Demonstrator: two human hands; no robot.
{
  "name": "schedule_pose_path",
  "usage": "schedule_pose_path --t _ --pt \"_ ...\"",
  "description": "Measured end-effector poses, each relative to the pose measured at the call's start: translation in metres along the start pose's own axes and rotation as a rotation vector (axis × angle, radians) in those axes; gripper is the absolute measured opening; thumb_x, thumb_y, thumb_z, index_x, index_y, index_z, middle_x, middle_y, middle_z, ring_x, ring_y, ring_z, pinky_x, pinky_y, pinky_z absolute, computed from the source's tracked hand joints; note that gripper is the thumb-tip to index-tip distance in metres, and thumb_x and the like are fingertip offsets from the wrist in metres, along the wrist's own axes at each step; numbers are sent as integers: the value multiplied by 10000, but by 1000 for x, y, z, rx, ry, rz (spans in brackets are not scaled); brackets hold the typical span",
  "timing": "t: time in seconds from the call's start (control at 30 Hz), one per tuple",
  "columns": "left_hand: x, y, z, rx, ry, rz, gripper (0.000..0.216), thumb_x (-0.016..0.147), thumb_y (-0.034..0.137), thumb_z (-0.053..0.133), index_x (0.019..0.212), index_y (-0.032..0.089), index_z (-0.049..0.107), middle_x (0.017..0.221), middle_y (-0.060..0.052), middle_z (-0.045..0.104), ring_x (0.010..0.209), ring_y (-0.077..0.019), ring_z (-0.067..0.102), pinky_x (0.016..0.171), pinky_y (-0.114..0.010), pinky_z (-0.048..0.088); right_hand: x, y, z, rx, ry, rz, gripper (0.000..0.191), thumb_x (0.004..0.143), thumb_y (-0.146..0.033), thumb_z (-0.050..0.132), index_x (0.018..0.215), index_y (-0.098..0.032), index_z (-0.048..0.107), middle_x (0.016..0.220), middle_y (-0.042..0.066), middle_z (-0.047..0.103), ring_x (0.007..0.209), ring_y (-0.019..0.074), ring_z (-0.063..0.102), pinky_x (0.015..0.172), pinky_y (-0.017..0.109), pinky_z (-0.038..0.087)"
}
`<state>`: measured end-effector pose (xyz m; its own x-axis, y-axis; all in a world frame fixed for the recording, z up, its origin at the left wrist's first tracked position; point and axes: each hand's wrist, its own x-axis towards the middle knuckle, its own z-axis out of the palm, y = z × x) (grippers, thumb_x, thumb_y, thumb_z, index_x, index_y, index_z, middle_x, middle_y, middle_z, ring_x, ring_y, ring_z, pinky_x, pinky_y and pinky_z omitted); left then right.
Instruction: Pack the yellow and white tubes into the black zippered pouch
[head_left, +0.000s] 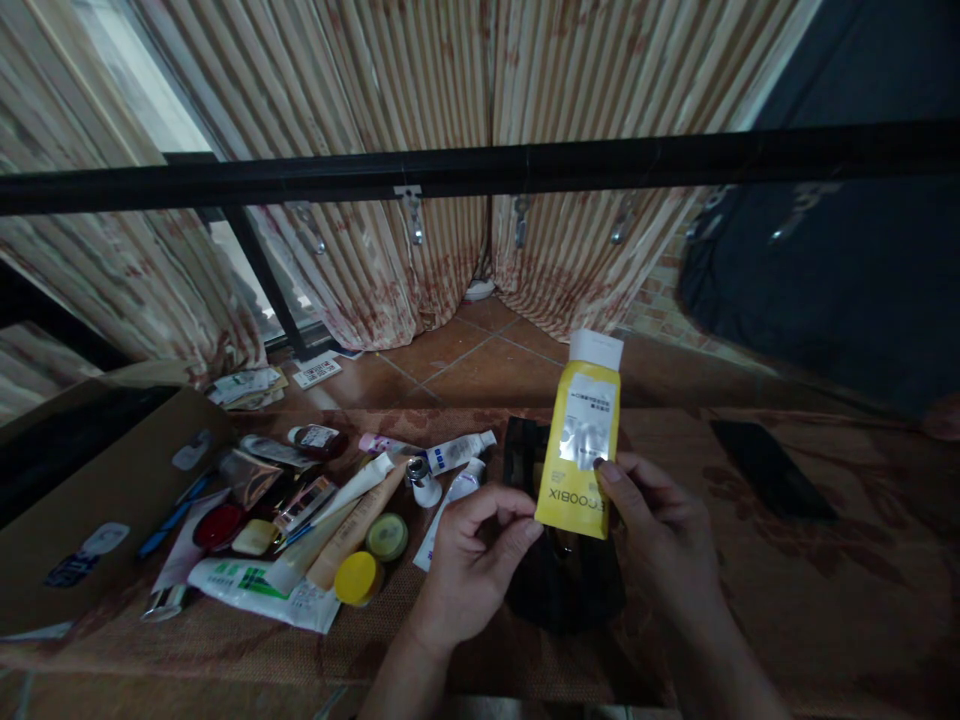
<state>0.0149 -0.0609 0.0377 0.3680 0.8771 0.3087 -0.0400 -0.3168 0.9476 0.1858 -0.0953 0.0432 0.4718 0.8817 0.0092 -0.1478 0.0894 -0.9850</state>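
A yellow squeeze tube (559,500) with a white end, a silvery patch and upside-down lettering is held up over the cloth-covered surface. My left hand (476,560) pinches its lower left corner between thumb and finger. On its right side, my right hand (660,510) grips it with the thumb across the front and the other fingers behind. Under the tube and between my hands lies a black bag (562,590), partly hidden. Left of my left hand are a white tube (450,505), a silver-and-white bottle (425,483) and a round yellow-lidded jar (358,578).
Several more cosmetics, including a white-and-green tube (262,592) and a beige tube (356,530), lie piled beside a cardboard box (135,500) at the left. A flat black object (772,470) rests at the right. A black rail (465,170) crosses behind, before striped curtains (375,90).
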Motion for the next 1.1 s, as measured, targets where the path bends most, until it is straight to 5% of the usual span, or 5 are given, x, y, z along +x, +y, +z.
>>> schedule_pose_path --t 0.5,0.8,0.9,1.1 --pt "1 6 -2 -86 -81 -25 187 900 301 608 817 159 697 717 -26 637 671 -132 549 623 -232 420 0 -1 0 3 -15 34 204 789 -418 738 853 -224 732 816 30 756 631 187 676 514 254 525" --pt "9 -8 -4 -61 181 -154 202 842 361 664 833 159 671 684 3 594 623 -111 492 599 -228 394 4 -17 -15 -91 112 50 202 697 -412 797 731 -220 745 694 20 730 537 169 657 466 242 532" --pt "10 -11 -2 22 207 -184 215 792 317 705 937 171 639 701 31 548 649 -111 491 630 -230 402 4 -26 -24 -119 144 74 204 648 -404 823 648 -227 720 666 20 728 494 174 652 437 246 526" --pt "5 -19 5 218 87 -306 571 743 309 736 1253 211 499 782 35 569 692 -141 539 638 -254 415 -2 -32 -25 -298 24 113 237 686 -439 770 620 -220 705 629 27 721 477 179 649 388 226 472"
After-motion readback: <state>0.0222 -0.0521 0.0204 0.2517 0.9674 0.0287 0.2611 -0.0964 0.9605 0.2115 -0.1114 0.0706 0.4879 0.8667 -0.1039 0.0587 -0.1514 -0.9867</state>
